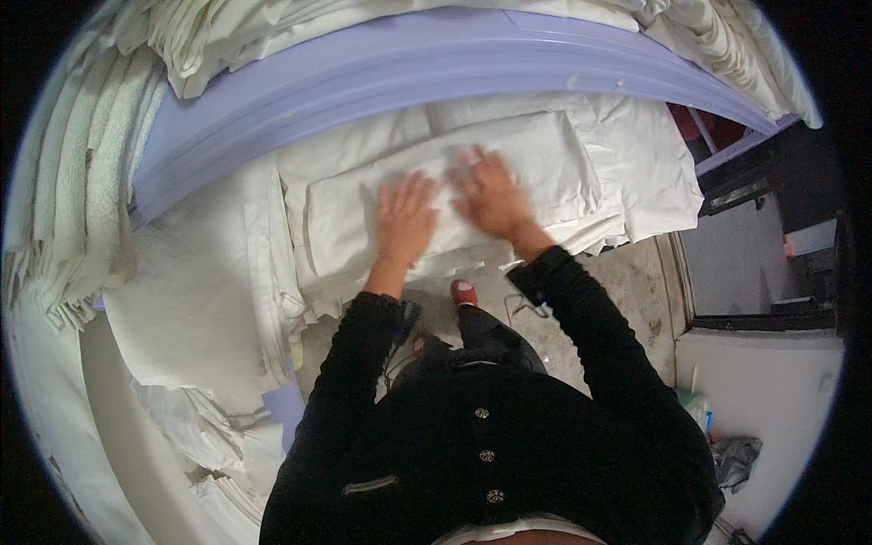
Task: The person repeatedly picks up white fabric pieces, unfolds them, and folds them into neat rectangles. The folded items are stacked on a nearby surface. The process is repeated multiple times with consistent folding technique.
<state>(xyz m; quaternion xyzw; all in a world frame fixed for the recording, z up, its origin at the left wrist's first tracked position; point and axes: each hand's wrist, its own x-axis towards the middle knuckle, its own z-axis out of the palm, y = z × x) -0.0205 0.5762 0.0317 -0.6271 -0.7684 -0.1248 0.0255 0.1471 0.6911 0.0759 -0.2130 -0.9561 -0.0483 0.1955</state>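
A folded white cloth (545, 157) lies on top of a stack of white linens (640, 163) in front of me. My left hand (407, 214) rests on or just over its left half, fingers spread and palm down. To the right, my right hand (492, 194) is over the middle of the same cloth; its fingers are blurred. Neither hand grips anything. Whether the palms press on the fabric cannot be told for sure.
A lavender shelf edge (409, 82) curves above the stack, with more folded linens (238, 34) on top. White towels (75, 157) hang at the left. Another linen pile (191, 286) stands left of the stack. A doorway (742, 252) opens at the right, beside a white wall (756, 381).
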